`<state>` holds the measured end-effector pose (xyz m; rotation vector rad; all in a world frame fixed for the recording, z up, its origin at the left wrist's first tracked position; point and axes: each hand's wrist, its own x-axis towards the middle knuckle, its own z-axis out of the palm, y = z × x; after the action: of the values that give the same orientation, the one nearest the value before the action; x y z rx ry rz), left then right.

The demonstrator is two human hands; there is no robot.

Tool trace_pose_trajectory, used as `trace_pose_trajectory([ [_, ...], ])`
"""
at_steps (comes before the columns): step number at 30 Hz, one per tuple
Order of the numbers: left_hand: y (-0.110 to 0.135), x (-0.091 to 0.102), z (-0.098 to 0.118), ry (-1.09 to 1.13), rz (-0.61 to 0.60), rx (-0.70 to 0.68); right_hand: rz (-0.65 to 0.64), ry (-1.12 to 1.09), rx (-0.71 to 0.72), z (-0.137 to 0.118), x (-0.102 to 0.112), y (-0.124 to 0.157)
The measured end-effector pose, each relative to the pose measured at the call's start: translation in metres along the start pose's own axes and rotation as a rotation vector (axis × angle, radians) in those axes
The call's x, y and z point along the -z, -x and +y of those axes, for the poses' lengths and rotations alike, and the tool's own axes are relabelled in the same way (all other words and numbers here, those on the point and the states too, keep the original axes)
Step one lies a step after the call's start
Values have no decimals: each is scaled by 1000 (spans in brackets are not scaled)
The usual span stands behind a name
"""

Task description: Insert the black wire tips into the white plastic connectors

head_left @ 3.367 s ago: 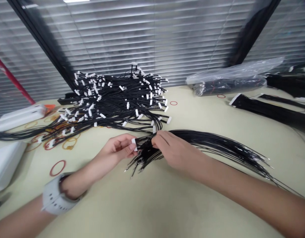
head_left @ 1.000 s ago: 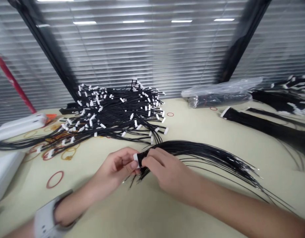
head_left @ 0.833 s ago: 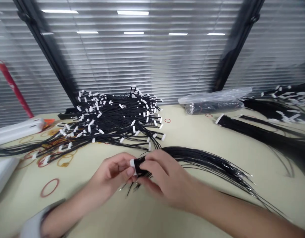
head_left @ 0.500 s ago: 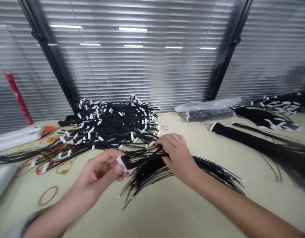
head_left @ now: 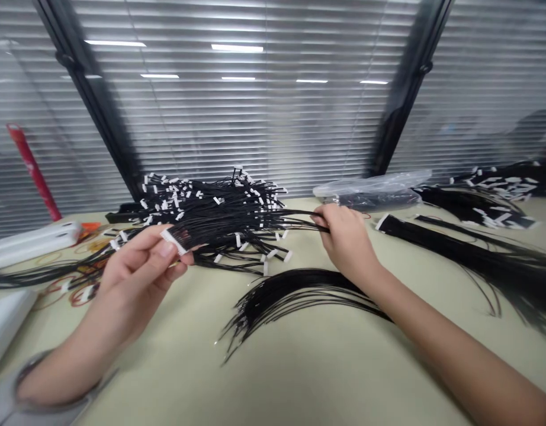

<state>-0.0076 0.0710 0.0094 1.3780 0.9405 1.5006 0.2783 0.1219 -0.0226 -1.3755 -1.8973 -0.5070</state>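
Between my hands stretches a wire harness [head_left: 202, 229] of thin black wires ending in a white connector [head_left: 174, 241]. My left hand [head_left: 142, 266] pinches that connector between thumb and fingers. Farther right, my right hand [head_left: 346, 236] is closed around the wires, which run level over the pile. Below them a curved bundle of loose black wires [head_left: 291, 290] lies on the table, its right part hidden behind my right forearm. Behind the harness is a large pile of black cables with white connectors [head_left: 211, 198].
A clear plastic bag of black wires [head_left: 371, 192] lies by the window blinds. At right rests a thick black wire bundle [head_left: 446, 245], with more harnesses [head_left: 499, 198] behind. White boxes [head_left: 37, 242], rubber bands [head_left: 82, 294] and a red tube [head_left: 33, 171] are at left.
My left hand has moved left and up with the connector. My right hand has slid right and up, so the harness is now stretched long above the loose bundle.
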Motion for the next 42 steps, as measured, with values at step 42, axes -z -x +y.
trace_pose_trajectory([
  [42,-5,7,-78,-774,-379,153,-633,-322,543,-77,-3,41],
])
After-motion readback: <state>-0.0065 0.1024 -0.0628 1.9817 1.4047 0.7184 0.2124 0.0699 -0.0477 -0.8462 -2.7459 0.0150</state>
